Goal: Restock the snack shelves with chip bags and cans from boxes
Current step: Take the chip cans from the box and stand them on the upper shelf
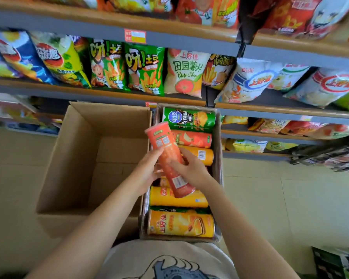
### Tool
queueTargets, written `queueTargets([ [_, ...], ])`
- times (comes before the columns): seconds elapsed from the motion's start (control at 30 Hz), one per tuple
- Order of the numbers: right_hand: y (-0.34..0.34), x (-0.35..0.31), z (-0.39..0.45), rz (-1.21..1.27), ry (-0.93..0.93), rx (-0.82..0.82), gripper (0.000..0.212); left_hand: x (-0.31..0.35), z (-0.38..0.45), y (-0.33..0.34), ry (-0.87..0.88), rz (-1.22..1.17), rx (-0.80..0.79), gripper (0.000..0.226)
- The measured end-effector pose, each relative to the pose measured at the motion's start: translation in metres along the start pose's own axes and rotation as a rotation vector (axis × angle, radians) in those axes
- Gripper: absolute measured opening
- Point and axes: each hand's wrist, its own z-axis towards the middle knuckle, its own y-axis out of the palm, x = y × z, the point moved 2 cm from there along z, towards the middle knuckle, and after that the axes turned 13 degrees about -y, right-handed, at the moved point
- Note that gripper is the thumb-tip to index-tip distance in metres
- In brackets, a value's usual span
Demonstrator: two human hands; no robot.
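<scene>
Head cam, looking down: the person has a tall orange-red chip can (168,158) held in both hands, tilted, right above the narrow box (218,137) of cans. The left hand (149,170) cups it from the left side, fingers curled round the tube, and the right hand (190,168) grips it from the right with the fingers wrapped over the middle. Under it the box has cans lying on their sides: a green can (189,118) at the far end, a red can (192,138), and yellow cans (179,223) toward the near end. Just left of it sits a bigger open cardboard box (73,158), touching it. Behind both, the shelves (109,93) are packed with chip bags (143,69).
</scene>
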Motion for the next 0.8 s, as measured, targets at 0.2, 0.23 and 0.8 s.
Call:
queueTargets([
  [0.2, -0.029, -0.011, 0.064, -0.536, -0.145, 0.014, 0.039, -0.007, 0.005, -0.036, -0.087, -0.186, 0.043, 0.044],
  [0.23, -0.039, -0.002, 0.079, -0.644, -0.096, 0.014, 0.044, -0.009, 0.004, -0.042, -0.096, -0.179, 0.085, 0.041],
  [0.8, -0.047, 0.057, 0.128, -0.961, 0.194, -0.183, 0.09, -0.011, -0.002, -0.082, -0.219, -0.161, 0.23, 0.057],
])
